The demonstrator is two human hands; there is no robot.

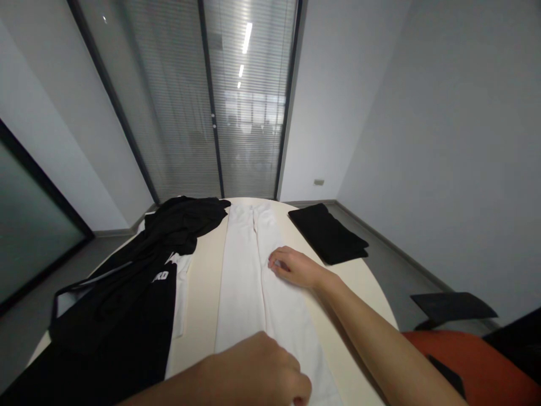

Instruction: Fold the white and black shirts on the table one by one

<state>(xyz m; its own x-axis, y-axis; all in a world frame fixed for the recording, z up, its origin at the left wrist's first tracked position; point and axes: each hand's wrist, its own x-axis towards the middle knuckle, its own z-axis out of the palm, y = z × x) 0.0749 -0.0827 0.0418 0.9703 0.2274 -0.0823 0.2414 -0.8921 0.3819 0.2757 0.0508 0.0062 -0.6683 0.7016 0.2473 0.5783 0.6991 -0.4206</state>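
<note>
White trousers (240, 276) lie lengthwise on the table, waist at the far edge and legs running towards me. My right hand (293, 265) is on the leg at the right, around its middle, with curled fingertips and thumb closed at the cloth. Low in the view, my left hand (266, 372) is over the near part of the legs. Its fingers are bent under and closed; the back of the hand hides whatever may be in them. The trouser hems are out of sight.
A pile of black and white clothes (139, 293) covers the left of the round table (203, 282). Folded black cloth (327, 234) lies at the right rim. An orange-seated chair (460, 361) stands close on the right. Glass panels with blinds (249, 141) rise behind.
</note>
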